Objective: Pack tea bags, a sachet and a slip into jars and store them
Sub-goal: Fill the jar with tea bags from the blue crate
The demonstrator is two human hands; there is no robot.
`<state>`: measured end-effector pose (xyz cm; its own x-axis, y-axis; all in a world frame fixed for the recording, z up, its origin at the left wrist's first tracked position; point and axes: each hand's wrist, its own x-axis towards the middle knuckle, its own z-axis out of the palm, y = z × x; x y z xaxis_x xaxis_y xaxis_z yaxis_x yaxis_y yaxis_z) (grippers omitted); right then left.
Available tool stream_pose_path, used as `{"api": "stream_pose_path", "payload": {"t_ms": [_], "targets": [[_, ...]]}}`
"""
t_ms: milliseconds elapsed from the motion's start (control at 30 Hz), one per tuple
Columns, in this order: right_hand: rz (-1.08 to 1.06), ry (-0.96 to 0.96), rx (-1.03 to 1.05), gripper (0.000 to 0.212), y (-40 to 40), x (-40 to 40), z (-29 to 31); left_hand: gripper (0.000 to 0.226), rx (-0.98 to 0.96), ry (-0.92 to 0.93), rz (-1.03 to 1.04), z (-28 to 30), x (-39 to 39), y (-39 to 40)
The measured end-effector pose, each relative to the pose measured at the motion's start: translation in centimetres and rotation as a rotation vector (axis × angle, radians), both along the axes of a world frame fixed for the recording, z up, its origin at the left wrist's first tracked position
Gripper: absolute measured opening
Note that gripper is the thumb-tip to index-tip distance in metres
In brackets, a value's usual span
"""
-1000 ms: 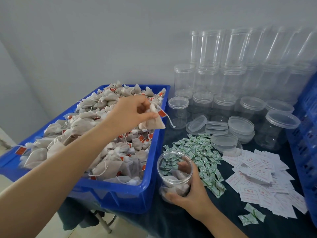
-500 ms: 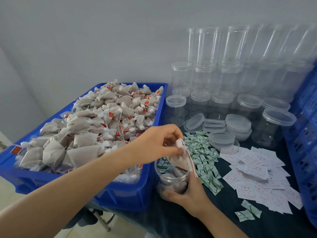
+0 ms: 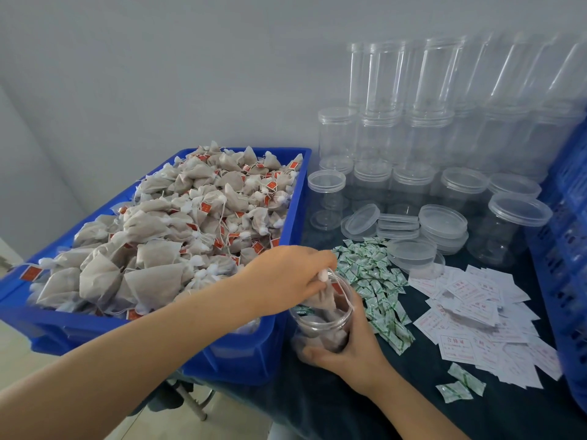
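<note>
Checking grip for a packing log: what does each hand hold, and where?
Left hand pinches a tea bag by its knotted top, over the jar mouth. Right hand grips the clear jar around its lower wall.

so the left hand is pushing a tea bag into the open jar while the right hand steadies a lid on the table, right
Not quite. The head view shows the right hand wrapped around the open jar itself, not a lid. The rest holds: the left hand pinches a tea bag and lowers it into the jar's mouth.
</note>
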<state>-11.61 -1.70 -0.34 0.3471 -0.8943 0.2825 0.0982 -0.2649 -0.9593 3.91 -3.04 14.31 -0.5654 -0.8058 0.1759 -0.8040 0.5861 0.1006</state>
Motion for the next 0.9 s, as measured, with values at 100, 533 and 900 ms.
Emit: {"api": "stream_pose_path", "payload": {"t_ms": [100, 533, 900], "targets": [[-0.014, 0.004, 0.012, 0.1, 0.1, -0.1, 0.1, 0.019, -0.049, -0.177, -0.009, 0.2, -0.7, 0.0], [-0.049, 0.062, -0.01, 0.102, 0.1, -0.1, -0.1, 0.02, -0.027, -0.466, 0.125, 0.6, -2.9, 1.1], [-0.042, 0.055, -0.04, 0.101, -0.1, -0.1, -0.2, 0.019, 0.055, -0.445, 0.132, 0.5, -3.0, 0.8]]}}
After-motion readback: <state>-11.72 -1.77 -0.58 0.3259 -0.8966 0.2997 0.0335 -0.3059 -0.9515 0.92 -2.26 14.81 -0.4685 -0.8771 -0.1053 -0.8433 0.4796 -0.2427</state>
